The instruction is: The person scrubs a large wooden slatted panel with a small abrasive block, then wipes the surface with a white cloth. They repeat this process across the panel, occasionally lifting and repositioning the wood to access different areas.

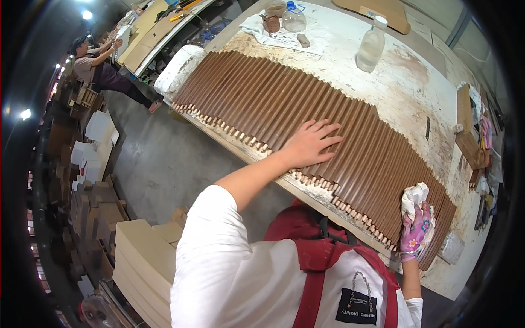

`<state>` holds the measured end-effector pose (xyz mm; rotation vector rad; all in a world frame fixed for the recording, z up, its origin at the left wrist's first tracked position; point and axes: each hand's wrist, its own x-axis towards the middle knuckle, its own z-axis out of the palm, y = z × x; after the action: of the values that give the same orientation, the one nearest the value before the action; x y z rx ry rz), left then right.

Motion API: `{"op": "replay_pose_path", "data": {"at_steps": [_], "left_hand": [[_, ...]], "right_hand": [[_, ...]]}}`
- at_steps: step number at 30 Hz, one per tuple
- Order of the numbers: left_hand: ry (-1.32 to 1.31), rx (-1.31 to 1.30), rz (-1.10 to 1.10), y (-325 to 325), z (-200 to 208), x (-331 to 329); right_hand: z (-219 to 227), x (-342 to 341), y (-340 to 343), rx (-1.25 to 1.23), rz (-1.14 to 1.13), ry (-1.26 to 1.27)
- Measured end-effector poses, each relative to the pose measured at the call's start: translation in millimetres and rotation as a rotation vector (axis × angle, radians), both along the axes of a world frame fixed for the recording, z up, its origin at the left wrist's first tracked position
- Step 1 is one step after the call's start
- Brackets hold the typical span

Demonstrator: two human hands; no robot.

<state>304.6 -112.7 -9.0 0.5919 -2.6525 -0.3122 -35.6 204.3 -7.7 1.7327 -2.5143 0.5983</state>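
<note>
A long row of brown wooden rods [251, 98] with pale ends lies side by side across the worktable [407, 104]. My bare left hand [313, 145] rests flat on the middle of the row, its fingers spread. Near the right end of the row, my right hand [416, 232] wears a purple glove with a flower print. It is closed on a crumpled white cloth [414, 199], which touches the rods there. The palm side of the glove is hidden.
At the back stand a clear bottle [372, 46] and a jug with a blue cap [294, 19]. A white wrapped bundle [180, 71] sits at the left end, a wooden box [471, 128] at the right. Another person [104, 71] works far left; cardboard boxes [145, 268] stand below left.
</note>
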Motion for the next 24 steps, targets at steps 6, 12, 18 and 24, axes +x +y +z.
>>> {"op": "replay_pose_path", "data": {"at_steps": [6, 12, 18, 24], "left_hand": [[-0.102, -0.001, 0.005, 2.9, 7.9, 1.3], [-0.153, -0.022, 0.002, 0.2, 6.9, -1.1], [-0.160, -0.018, -0.006, -1.5, 9.9, -3.8], [-0.166, 0.038, -0.005, -2.0, 7.9, -3.7]], "right_hand": [[20.2, -32.5, -4.8, 0.010, 0.098, -0.152], [50.6, -120.3, -49.0, -0.370, -0.281, -0.941], [104.7, -160.5, -168.2, -0.552, -0.116, -1.450], [57.0, -185.7, -134.7, -0.440, 0.026, -0.504]]}}
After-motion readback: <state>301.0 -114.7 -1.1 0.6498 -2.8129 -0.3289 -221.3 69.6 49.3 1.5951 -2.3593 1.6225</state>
